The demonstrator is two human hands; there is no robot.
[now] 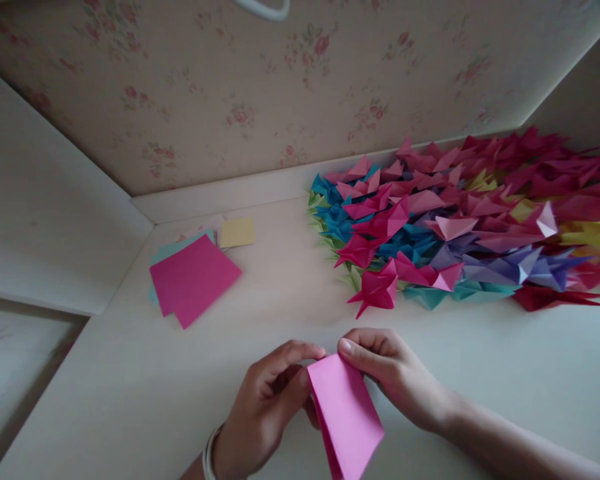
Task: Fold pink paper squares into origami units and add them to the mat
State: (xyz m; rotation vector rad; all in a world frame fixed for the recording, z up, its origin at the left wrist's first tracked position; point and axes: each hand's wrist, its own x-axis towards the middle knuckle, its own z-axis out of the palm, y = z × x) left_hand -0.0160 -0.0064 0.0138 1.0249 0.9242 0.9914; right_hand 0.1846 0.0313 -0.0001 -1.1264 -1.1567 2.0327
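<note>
A pink sheet of origami paper (347,410), folded over with its layers slightly apart along the left side, is held up between my hands above the white table. My left hand (267,407) pinches its upper left edge between thumb and fingers. At the top right corner, my right hand (393,373) grips the paper with the thumb on the near face. The fingertips behind the sheet are partly hidden.
Many folded paper cranes (430,227) in pink, blue, purple and yellow crowd the table's right side. Magenta paper sheets (195,280) lie at the left beside a small yellow paper square (237,232). A flowered wall (260,100) stands behind, a white panel (40,200) at the left.
</note>
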